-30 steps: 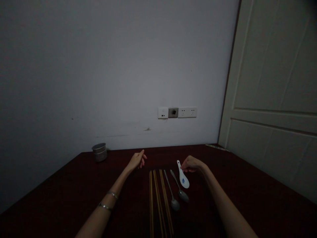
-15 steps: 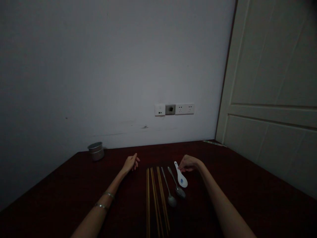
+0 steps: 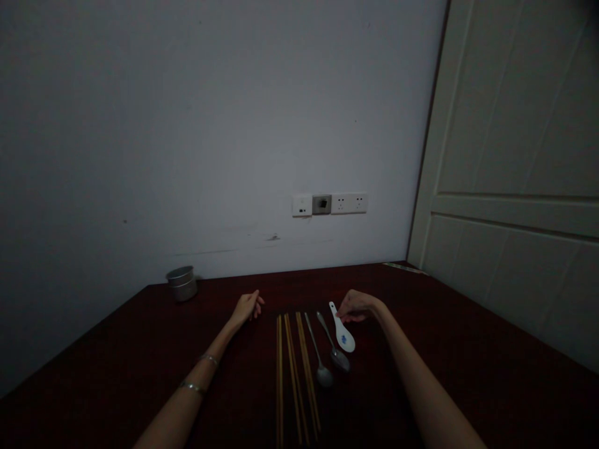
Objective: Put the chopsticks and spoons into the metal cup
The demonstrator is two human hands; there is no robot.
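My right hand [image 3: 357, 305] has its thumb and fingers closed at the handle of a white soup spoon [image 3: 345, 340] with a blue mark in its bowl. Left of it lie two metal spoons, a nearer one [image 3: 340, 360] and a long-handled one [image 3: 324, 376]. Three pairs of wooden chopsticks, a left pair [image 3: 279, 380], a middle pair [image 3: 294, 377] and a right pair [image 3: 307, 374], lie side by side, pointing away from me. My left hand [image 3: 248, 306] rests on the table left of the chopsticks, fingers loosely bent and a little apart, holding nothing.
A round metal tin [image 3: 182, 284] stands at the back left of the dark red table [image 3: 116, 368]. Behind it rises a pale wall with sockets [image 3: 349, 203]. A panelled door [image 3: 505, 249] borders the right side. A thin strip [image 3: 405, 268] lies at the back right corner.
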